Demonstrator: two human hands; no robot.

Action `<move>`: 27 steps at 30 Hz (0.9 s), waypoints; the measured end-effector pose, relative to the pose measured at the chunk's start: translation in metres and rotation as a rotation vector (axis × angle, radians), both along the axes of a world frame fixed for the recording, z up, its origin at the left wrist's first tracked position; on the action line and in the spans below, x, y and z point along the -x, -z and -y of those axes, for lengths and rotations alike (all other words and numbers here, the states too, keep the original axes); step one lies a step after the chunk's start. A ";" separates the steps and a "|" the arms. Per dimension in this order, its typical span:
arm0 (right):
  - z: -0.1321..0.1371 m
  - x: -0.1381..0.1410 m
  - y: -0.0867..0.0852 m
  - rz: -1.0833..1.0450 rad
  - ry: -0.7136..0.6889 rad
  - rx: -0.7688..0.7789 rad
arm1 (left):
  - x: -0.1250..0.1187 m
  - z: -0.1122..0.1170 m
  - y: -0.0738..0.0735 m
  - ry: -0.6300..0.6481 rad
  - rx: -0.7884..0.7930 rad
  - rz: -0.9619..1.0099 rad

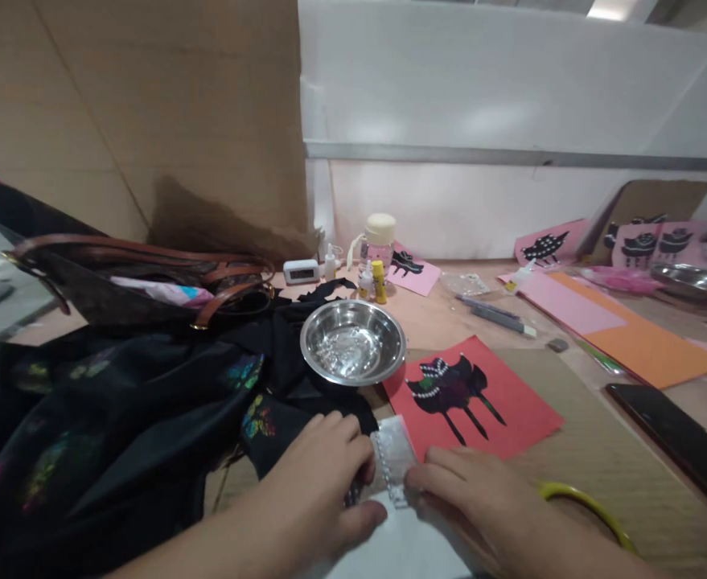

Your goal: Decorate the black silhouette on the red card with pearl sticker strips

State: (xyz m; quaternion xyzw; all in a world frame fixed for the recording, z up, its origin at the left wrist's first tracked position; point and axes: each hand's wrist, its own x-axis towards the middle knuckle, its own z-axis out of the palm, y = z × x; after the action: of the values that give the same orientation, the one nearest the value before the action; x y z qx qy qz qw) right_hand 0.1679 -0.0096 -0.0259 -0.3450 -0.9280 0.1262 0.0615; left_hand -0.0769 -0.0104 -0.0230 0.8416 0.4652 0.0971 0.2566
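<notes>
A small clear plastic packet point(395, 454) with a beaded-looking edge lies between my hands, over a white sheet point(398, 543). My right hand point(470, 498) pinches the packet's right side. My left hand point(322, 474) is at its left, fingers curled inward; something small and shiny shows under them, too hidden to name. Just beyond is red paper point(522, 410) bearing a black cut-out shape point(450, 386) with rows of white beads. A steel bowl point(353, 342) with small clear pieces inside stands behind the packet.
Black cloth point(88, 418) and a brown bag point(148, 273) fill the left. Behind the bowl are a cream-lidded bottle point(380, 237) and a yellow glue tube point(379, 281). To the right lie pens point(491, 314), orange paper point(655, 346), a phone point(679, 442) and a yellow handle point(588, 503).
</notes>
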 end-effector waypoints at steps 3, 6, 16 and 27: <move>0.001 -0.001 -0.012 -0.026 0.005 0.031 | 0.000 0.000 -0.007 0.032 -0.018 -0.023; -0.003 -0.002 -0.015 -0.027 -0.028 0.015 | 0.003 -0.003 -0.010 0.063 -0.011 -0.029; -0.003 -0.002 -0.011 -0.002 -0.081 0.000 | 0.003 -0.003 -0.009 0.077 -0.032 -0.029; -0.002 -0.001 -0.008 0.081 -0.106 -0.039 | 0.005 -0.004 -0.003 0.087 -0.077 -0.012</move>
State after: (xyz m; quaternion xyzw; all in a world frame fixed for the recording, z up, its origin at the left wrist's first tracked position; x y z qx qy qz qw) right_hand 0.1687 -0.0078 -0.0180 -0.2989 -0.9491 0.0969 0.0238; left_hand -0.0816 -0.0063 -0.0198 0.8708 0.4256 0.0986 0.2254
